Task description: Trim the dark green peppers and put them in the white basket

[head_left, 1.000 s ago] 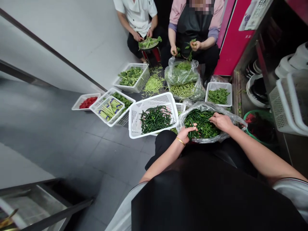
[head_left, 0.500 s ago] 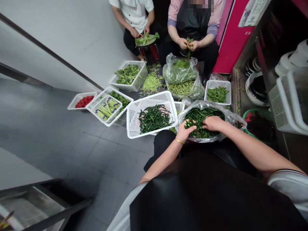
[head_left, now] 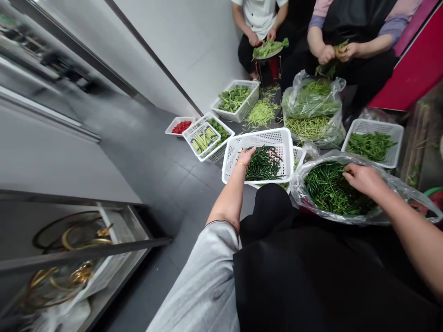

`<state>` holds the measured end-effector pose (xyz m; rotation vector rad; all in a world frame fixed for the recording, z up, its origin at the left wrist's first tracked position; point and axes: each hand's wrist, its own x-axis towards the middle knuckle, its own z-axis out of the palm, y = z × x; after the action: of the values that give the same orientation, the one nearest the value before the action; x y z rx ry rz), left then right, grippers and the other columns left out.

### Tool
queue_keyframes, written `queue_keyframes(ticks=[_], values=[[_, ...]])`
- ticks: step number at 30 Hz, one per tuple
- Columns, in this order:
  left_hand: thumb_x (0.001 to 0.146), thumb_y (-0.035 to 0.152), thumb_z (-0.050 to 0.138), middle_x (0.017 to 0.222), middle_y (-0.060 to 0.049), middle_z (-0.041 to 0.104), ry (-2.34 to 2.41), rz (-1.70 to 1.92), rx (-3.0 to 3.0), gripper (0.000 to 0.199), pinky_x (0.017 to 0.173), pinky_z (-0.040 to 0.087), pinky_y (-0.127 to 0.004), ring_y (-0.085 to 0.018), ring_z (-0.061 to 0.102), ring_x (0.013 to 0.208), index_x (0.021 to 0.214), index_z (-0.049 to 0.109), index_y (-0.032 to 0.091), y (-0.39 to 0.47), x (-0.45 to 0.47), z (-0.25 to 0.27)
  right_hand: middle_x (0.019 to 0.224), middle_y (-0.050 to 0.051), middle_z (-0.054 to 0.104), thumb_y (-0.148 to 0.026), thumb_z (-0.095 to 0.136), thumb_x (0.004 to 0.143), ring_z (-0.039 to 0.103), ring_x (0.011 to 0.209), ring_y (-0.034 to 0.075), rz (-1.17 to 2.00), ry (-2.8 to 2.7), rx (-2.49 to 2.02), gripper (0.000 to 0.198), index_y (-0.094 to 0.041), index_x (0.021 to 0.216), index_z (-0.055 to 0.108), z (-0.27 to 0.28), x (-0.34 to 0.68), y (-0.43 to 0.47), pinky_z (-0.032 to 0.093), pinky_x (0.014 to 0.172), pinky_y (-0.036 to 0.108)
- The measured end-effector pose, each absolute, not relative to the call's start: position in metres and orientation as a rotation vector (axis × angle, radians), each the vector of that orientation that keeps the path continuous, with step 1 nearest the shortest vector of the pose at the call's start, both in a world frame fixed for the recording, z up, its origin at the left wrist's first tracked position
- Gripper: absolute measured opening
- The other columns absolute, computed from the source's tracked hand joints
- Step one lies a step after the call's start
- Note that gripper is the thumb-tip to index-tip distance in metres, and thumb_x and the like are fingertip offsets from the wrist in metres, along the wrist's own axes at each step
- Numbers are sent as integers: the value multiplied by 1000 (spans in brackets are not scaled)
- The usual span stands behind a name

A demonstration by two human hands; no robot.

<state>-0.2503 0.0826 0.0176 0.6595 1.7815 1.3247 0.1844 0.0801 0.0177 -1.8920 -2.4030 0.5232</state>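
My left hand (head_left: 246, 156) reaches into a white perforated basket (head_left: 228, 159), at the left side of a heap of dark green chili peppers (head_left: 265, 165). Its fingers look spread and no bundle shows in them, though the fingertips are partly hidden. To the right, a clear plastic bag (head_left: 300, 191) stands with its mouth wide, full of more green chili peppers (head_left: 327, 186). Above the bag's right part is my right hand (head_left: 363, 179), fingers curled and pressed together. What lies between those fingertips is too small to make out.
White baskets of leafy greens (head_left: 235, 97), bundled stalks (head_left: 204, 138) and red peppers (head_left: 182, 127) stand left. Beyond are bagged stalks (head_left: 308, 127) and cut stems (head_left: 261, 113) on the floor. Two people sit opposite, handling greens. A metal shelf (head_left: 138, 249) stands lower left.
My left hand has gone from the bag to the white basket; the chili bundle it held no longer shows in it. My right hand remains at the bag. The view has swung left.
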Motion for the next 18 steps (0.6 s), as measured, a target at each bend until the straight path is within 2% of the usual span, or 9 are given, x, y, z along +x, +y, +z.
queue_keyframes(ticks=[3, 5, 7, 10, 12, 14, 16, 18], values=[[79, 28, 68, 106, -13, 67, 1740, 1305, 959, 40, 80, 48, -32, -20, 62, 91, 114, 60, 12, 69, -203, 22, 73, 9, 69, -50, 65, 79, 64, 61, 20, 1056, -1875, -1739, 30, -21, 81, 59, 25, 188, 58, 53, 61, 34], [78, 27, 68, 102, -11, 69, 1447, 1200, 1328, 33, 84, 48, -31, -20, 63, 93, 108, 64, 14, 47, -146, 23, 69, 6, 67, -57, 73, 68, 62, 54, 17, 1358, -1568, -1618, 41, -20, 75, 56, 28, 180, 41, 53, 54, 32], [75, 27, 70, 100, -9, 69, 1207, 1006, 1644, 31, 87, 47, -31, -20, 63, 95, 104, 65, 16, 19, -86, 20, 68, 5, 67, -60, 78, 59, 61, 52, 15, 1543, -1389, -1519, 49, -19, 74, 55, 28, 169, 22, 53, 51, 31], [77, 24, 65, 84, -5, 68, 1174, 675, 1839, 18, 78, 48, -30, -18, 63, 81, 94, 64, 17, -20, -21, 13, 62, 3, 64, -66, 73, 62, 59, 48, 14, 1621, -1354, -1428, 52, -19, 73, 54, 23, 159, -9, 51, 48, 29], [80, 23, 61, 70, -3, 64, 1200, 511, 1812, 7, 71, 47, -28, -16, 61, 70, 79, 60, 16, -36, -3, 9, 57, 1, 60, -67, 63, 74, 56, 47, 14, 1502, -1525, -1422, 48, -20, 71, 53, 19, 161, -30, 48, 48, 27], [81, 22, 59, 63, -2, 61, 1129, 379, 1663, 14, 65, 46, -26, -14, 60, 61, 70, 54, 16, -44, 1, 4, 60, 2, 60, -59, 52, 86, 56, 53, 14, 1163, -1833, -1451, 43, -20, 69, 54, 17, 167, -46, 45, 52, 26], [81, 20, 59, 60, -1, 62, 977, 242, 1429, 14, 61, 47, -25, -12, 60, 55, 70, 53, 15, -46, 1, 1, 71, 6, 62, -47, 43, 94, 59, 65, 16, 737, -2163, -1474, 39, -19, 72, 59, 18, 173, -53, 44, 59, 26], [79, 18, 60, 60, -2, 64, 863, 162, 1200, 8, 59, 49, -25, -11, 61, 53, 74, 56, 13, -44, -1, -1, 89, 8, 64, -40, 39, 96, 61, 76, 17, 441, -2416, -1510, 36, -19, 85, 65, 20, 179, -46, 42, 62, 26]])
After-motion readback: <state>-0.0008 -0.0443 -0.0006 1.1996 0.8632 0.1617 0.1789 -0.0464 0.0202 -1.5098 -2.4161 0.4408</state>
